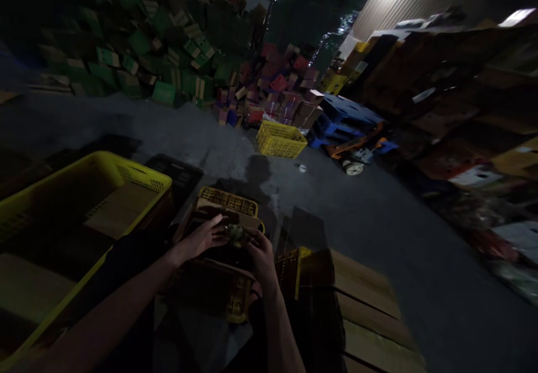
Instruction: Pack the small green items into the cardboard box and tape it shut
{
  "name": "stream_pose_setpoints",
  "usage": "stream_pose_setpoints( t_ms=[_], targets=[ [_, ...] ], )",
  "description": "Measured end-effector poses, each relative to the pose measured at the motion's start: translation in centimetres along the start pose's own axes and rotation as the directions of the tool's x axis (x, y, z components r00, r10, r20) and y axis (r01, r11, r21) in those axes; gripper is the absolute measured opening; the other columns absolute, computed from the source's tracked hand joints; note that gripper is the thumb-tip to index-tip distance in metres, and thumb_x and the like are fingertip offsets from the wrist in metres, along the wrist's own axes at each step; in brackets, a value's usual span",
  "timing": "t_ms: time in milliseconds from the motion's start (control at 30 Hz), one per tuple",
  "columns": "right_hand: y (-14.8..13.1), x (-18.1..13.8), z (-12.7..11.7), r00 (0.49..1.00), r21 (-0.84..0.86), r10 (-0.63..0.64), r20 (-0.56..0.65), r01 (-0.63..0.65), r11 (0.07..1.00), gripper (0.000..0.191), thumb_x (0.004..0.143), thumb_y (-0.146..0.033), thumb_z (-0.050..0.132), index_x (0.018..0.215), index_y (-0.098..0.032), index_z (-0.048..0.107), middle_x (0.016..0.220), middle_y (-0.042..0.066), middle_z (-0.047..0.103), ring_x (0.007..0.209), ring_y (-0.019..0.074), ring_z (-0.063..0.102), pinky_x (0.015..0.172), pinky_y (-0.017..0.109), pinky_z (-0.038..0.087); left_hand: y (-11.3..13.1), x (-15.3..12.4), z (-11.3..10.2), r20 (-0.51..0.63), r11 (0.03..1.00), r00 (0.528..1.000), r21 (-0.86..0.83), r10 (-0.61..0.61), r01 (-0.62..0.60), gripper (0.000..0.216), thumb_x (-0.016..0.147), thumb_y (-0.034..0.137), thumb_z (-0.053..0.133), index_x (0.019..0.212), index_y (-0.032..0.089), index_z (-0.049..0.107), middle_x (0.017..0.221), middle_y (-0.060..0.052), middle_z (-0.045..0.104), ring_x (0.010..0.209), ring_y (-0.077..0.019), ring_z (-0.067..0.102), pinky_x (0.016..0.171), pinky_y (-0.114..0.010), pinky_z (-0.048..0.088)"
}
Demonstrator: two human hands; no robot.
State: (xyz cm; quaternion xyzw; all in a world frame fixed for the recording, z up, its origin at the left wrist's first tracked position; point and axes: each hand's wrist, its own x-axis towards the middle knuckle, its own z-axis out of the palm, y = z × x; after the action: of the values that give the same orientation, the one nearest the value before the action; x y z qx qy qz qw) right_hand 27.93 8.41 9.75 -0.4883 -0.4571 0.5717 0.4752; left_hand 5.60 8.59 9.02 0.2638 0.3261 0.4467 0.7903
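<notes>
A small, pale-green mottled thing (236, 235) is between my two hands, above an open cardboard box (247, 221); dim light hides its kind. My right hand (261, 254) has its fingers curled against the right side of this thing. My left hand (204, 237) comes in from the other side, thumb and fingers stretched out and apart, the tips close to the thing; whether they touch it I cannot make out. Beneath the hands, the box rests on a yellow plastic crate (229, 200). The box's inside is mostly in shadow.
At left stands a large yellow crate (105, 162) with cardboard inside. Flat cardboard (365, 283) lies stacked at lower right. Farther off are a yellow basket (281, 140), blue pallets (348, 112) with an orange pallet jack (355, 148), and heaps of green boxes (163, 93).
</notes>
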Motion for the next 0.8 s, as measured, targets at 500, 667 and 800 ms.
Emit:
stream_pose_setpoints(
  t_ms=[500,667,800],
  targets=[
    [0.3,0.0,0.0,0.994,0.003,0.026,-0.109,-0.026,1.000,0.045,0.078,-0.057,0.080,0.111,-0.026,0.078,0.118,0.009,0.077,0.115,0.0310,0.069,0.093,0.042,0.058,0.7,-0.9,0.6,-0.133,0.955,0.980,0.278,0.147,-0.105,0.072,0.077,0.037,0.083,0.144,0.025,0.058,0.116,-0.009,0.076,0.114,-0.0283,0.070,0.094,-0.038,0.055],
    [0.0,-0.6,0.7,0.998,0.020,0.063,-0.015,-0.062,0.998,0.054,0.075,-0.050,0.087,0.123,-0.026,0.075,0.121,0.007,0.077,0.115,0.0303,0.070,0.097,0.044,0.058,0.8,-0.8,0.8,-0.050,0.912,0.975,0.367,0.217,-0.184,0.072,0.077,0.029,0.080,0.146,0.027,0.059,0.135,-0.010,0.070,0.126,-0.0294,0.064,0.102,-0.039,0.052],
    [-0.5,-0.8,0.9,0.996,0.012,0.043,0.076,-0.044,0.999,0.046,0.076,-0.045,0.088,0.115,-0.023,0.078,0.118,0.008,0.079,0.109,0.0305,0.072,0.096,0.043,0.058,0.6,-0.8,0.9,-0.020,0.884,0.973,0.421,0.232,-0.202,0.068,0.077,0.029,0.080,0.143,0.027,0.062,0.137,-0.009,0.070,0.126,-0.0291,0.064,0.106,-0.039,0.050]
  ],
)
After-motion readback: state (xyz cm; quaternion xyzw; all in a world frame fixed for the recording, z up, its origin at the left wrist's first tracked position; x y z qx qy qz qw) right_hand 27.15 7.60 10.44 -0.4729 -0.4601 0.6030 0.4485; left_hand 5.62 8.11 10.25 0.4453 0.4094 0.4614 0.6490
